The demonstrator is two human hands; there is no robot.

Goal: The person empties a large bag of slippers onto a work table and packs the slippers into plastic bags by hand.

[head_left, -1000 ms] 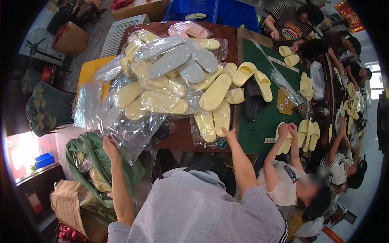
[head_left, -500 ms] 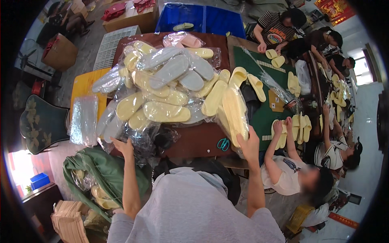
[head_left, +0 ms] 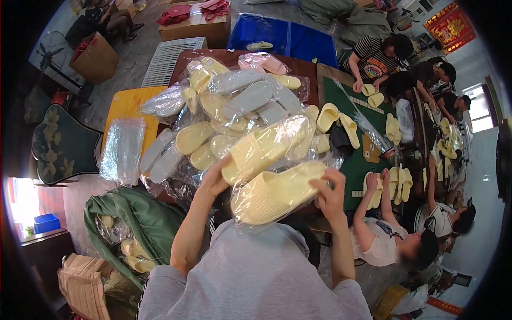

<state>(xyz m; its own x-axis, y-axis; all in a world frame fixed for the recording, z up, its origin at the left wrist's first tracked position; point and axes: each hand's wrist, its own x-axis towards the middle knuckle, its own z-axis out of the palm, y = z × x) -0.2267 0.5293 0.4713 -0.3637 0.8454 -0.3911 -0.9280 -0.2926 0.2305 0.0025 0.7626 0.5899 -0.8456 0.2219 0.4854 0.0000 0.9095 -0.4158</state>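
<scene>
A pair of yellow slippers (head_left: 277, 193) in a clear plastic bag hangs before me, above the near edge of the table. My left hand (head_left: 215, 178) grips the bagged pair at its left side, by the toe of the upper slipper. My right hand (head_left: 332, 193) pinches the bag at the heel of the lower slipper. Just beyond lies a heap of bagged slippers, grey (head_left: 249, 100) and yellow (head_left: 193, 137), with a pink pair (head_left: 263, 63) at its far side. Two loose yellow slippers (head_left: 327, 117) stand to the right of the heap.
Flat clear bags (head_left: 122, 152) lie on a yellow board to the left. A green sack (head_left: 170, 213) holding bagged slippers stands at my lower left. Blue bins (head_left: 312, 45) sit beyond the table. Several co-workers handle slippers at the green-topped table (head_left: 333, 88) on the right.
The bagged yellow pair has come from the right to in front of me and turned sideways. My left hand has moved right from beside the heap and taken hold of it.
</scene>
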